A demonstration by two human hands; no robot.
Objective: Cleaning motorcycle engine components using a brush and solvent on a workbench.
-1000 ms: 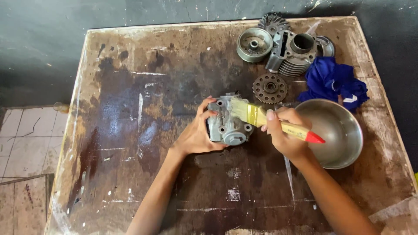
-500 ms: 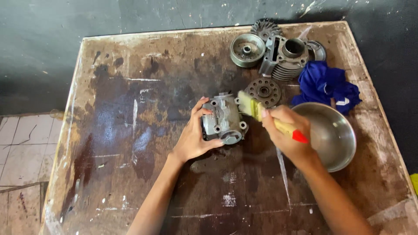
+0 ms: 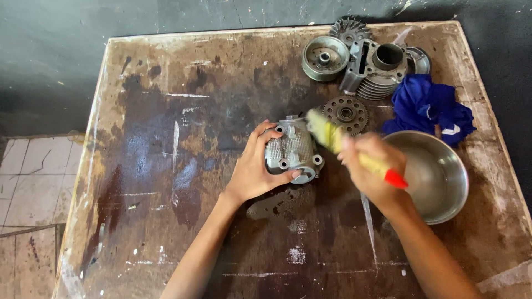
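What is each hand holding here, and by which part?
Left hand grips the grey metal engine part by its left side; right hand holds the brush mid-handle.

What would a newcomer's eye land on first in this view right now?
Probably the two hands at the table's middle: the left hand grips a grey finned metal casting, while the right hand works a yellow brush with a red handle tip against it. Next, the bright blue rag and the steel bowl at the right.

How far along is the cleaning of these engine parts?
Mid-job, apparently. Left hand steadies a grey metal casting while the right hand works a yellow brush on it. The sprocket, finned cylinder and drum wait aside; their cleanliness is unclear.
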